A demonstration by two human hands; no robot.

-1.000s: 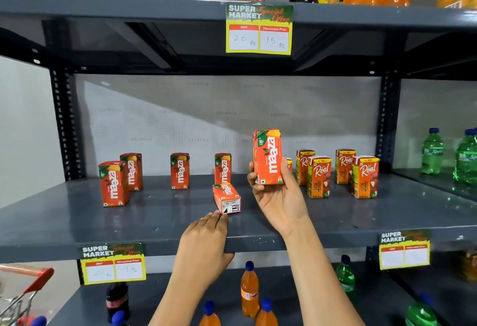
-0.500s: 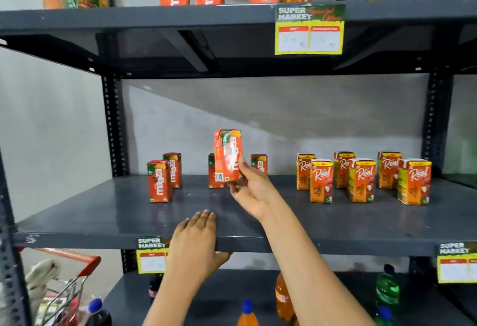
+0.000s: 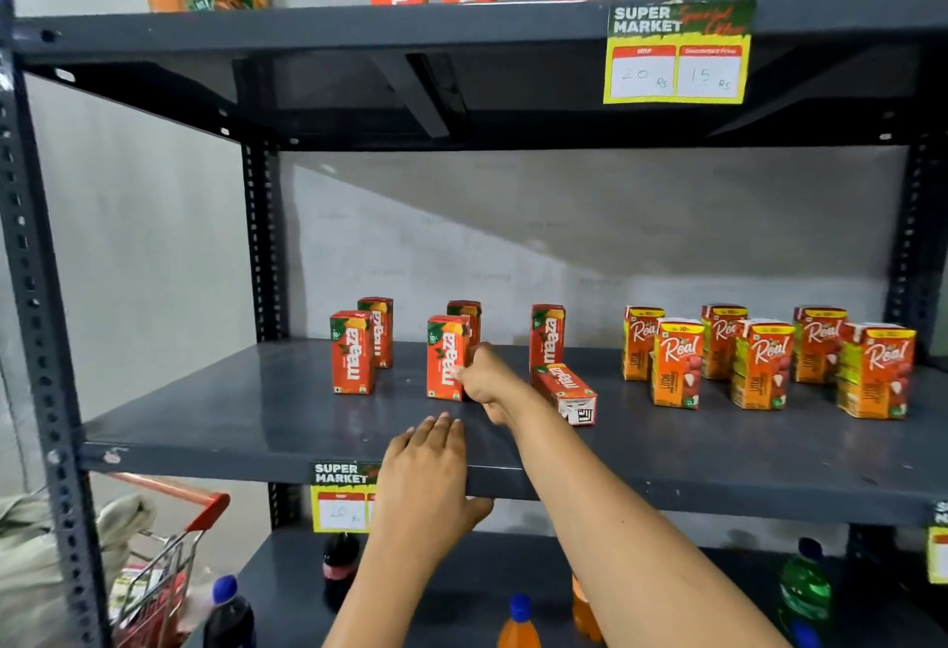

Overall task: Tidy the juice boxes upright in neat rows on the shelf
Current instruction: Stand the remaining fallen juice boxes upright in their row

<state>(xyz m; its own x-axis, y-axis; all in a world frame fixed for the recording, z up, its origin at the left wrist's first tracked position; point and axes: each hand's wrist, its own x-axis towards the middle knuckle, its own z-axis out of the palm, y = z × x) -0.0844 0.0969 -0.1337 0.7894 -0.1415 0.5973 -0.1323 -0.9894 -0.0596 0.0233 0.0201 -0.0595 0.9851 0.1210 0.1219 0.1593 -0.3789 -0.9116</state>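
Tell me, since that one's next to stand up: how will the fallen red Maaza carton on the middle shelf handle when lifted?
The fallen red Maaza carton looks like a stiff, flat-sided box, so it probably won't roll or flop. Being small, it is likely light. Once upright it could tip easily, as it is tall and narrow like the standing red carton behind it.

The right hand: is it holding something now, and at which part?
The right hand grips an upright Maaza juice box by its lower right side edge; the box stands on the shelf. The left hand holds nothing.
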